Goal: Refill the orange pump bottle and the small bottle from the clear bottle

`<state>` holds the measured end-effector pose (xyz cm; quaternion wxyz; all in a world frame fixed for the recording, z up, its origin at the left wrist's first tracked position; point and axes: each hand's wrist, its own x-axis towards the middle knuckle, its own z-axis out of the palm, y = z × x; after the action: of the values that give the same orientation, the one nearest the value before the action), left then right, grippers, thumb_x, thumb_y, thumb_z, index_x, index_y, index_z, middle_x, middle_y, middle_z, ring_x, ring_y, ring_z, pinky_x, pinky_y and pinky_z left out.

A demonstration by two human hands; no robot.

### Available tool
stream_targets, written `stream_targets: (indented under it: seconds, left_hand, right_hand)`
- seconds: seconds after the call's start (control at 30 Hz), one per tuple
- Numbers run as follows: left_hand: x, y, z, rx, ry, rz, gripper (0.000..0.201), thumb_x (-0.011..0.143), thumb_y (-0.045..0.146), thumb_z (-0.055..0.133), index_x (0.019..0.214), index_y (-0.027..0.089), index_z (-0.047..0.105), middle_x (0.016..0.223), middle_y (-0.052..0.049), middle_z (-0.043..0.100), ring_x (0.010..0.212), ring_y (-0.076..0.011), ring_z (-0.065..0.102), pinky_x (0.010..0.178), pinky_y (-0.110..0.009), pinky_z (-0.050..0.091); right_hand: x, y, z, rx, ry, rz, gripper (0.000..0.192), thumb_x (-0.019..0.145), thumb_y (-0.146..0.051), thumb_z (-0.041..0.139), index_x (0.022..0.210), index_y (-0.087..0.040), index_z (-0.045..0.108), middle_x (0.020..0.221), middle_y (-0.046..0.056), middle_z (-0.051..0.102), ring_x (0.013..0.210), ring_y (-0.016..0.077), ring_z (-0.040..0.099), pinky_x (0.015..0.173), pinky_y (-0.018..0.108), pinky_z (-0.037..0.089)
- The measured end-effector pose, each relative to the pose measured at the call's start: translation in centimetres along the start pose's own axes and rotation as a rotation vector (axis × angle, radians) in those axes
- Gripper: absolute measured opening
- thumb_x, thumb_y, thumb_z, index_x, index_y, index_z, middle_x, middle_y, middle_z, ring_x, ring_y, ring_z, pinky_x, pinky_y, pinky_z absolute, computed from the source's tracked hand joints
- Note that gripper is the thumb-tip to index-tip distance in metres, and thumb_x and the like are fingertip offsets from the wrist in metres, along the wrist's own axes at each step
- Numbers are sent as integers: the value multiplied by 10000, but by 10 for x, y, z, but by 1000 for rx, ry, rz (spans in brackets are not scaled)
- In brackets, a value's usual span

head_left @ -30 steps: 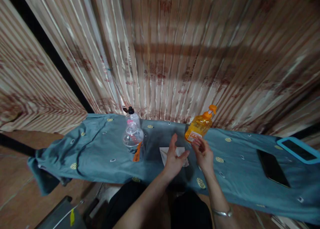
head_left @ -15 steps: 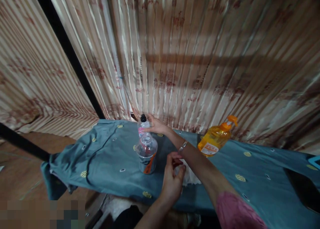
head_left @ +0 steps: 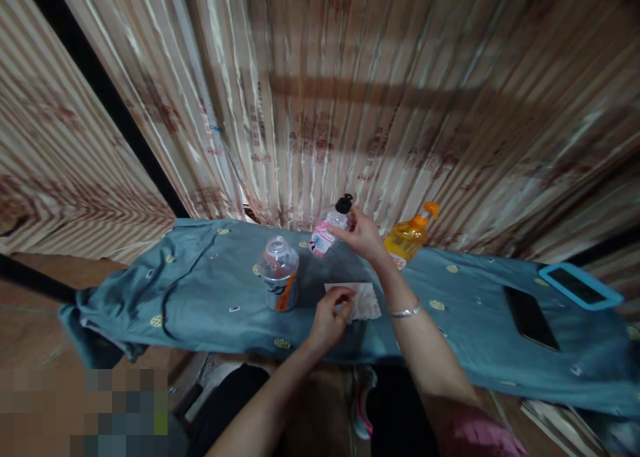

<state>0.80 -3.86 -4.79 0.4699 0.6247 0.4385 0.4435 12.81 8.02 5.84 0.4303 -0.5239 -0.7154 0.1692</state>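
Observation:
My right hand [head_left: 363, 234], a bracelet at its wrist, is closed around a clear bottle [head_left: 323, 237] with a black top and a pink label. The bottle leans to the right near the back edge of the cloth-covered table. My left hand [head_left: 333, 314] has its fingers curled together over a white tissue-like sheet [head_left: 367, 302] with a scalloped edge; what they pinch, if anything, is hidden. Left of both hands, a clear plastic cup [head_left: 279, 280] with a domed lid and an orange-and-dark print stands upright.
Behind my right wrist stands a yellow pump bottle [head_left: 407, 240] with an orange top. A black phone [head_left: 530, 317] and a blue-framed tablet [head_left: 583, 287] lie on the teal cloth [head_left: 200, 310] at right. A striped curtain [head_left: 320, 110] hangs behind the table.
My right hand has carried the clear bottle rightward, away from behind the cup, and it now tilts. My left hand stays by the white sheet, more of which shows. The view has shifted.

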Motion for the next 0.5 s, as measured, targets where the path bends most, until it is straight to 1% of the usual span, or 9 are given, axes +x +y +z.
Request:
stream_targets:
  seconds: [0.07, 0.1, 0.17, 0.2, 0.23, 0.3, 0.4, 0.43, 0.5]
  left_hand:
    - [-1, -9, -1, 287, -135, 44, 235, 755, 112, 630, 968, 191, 687, 1085, -76, 668, 1111, -255, 573, 1020, -420, 434]
    - [-2, -14, -1, 416, -205, 34, 290, 713, 125, 697, 994, 194, 697, 1160, -89, 656, 1176, -289, 537, 1037, -452, 417]
    - [-6, -24, -2, 594, -280, 14, 478, 653, 131, 765, 1118, 189, 670, 1292, -114, 605, 1248, -321, 489, 1059, -488, 391]
    - [-8, -30, -1, 650, -285, 17, 552, 645, 120, 765, 1178, 191, 642, 1337, -116, 580, 1271, -324, 470, 1077, -501, 370]
    - [-9, -35, -1, 689, -277, 21, 582, 650, 103, 749, 1210, 195, 623, 1357, -116, 568, 1284, -320, 460, 1086, -508, 360]
    - [-8, -44, -1, 716, -249, 57, 554, 678, 60, 688, 1209, 205, 623, 1354, -108, 573, 1272, -304, 473, 1073, -502, 380]
    - [2, -52, -5, 667, -256, 150, 409, 710, -23, 560, 1025, 191, 711, 1169, -87, 675, 1138, -262, 567, 997, -424, 465]
    - [6, -53, -7, 656, -258, 158, 383, 721, -36, 530, 960, 189, 727, 1100, -78, 699, 1089, -242, 593, 981, -395, 480]
    - [12, -53, -15, 650, -245, 158, 386, 733, -46, 497, 926, 189, 735, 1036, -69, 717, 1038, -224, 617, 964, -373, 495]
  right_hand:
    - [-29, -1, -27, -38, 79, 44, 538, 749, -542, 728, 1100, -161, 581, 855, 25, 623, 735, 173, 570, 719, 355, 461]
    - [-42, -1, -37, -50, 110, 69, 541, 736, -554, 734, 1079, -162, 584, 840, 23, 620, 716, 171, 561, 698, 347, 451]
    - [-66, 2, -49, -49, 140, 108, 530, 744, -568, 725, 1060, -167, 583, 817, 14, 618, 688, 163, 553, 664, 330, 439]
    - [-76, 6, -52, -39, 145, 122, 515, 753, -570, 718, 1045, -169, 583, 803, 8, 613, 672, 156, 547, 653, 324, 440]
    - [-84, 9, -54, -26, 146, 134, 497, 763, -568, 712, 1030, -170, 583, 790, 2, 608, 659, 150, 541, 648, 319, 444]
    - [-97, 18, -54, 4, 144, 151, 473, 778, -557, 707, 1020, -170, 581, 776, -5, 600, 636, 138, 531, 646, 315, 456]
    - [-109, 28, -50, 52, 131, 157, 467, 803, -535, 692, 1068, -169, 573, 814, 3, 614, 652, 137, 549, 666, 322, 478]
    - [-111, 30, -50, 67, 126, 153, 457, 816, -528, 679, 1076, -168, 572, 834, 9, 618, 670, 140, 559, 675, 326, 483]
    - [-115, 30, -48, 89, 114, 144, 435, 827, -517, 671, 1066, -167, 575, 850, 14, 617, 699, 146, 568, 686, 329, 486]
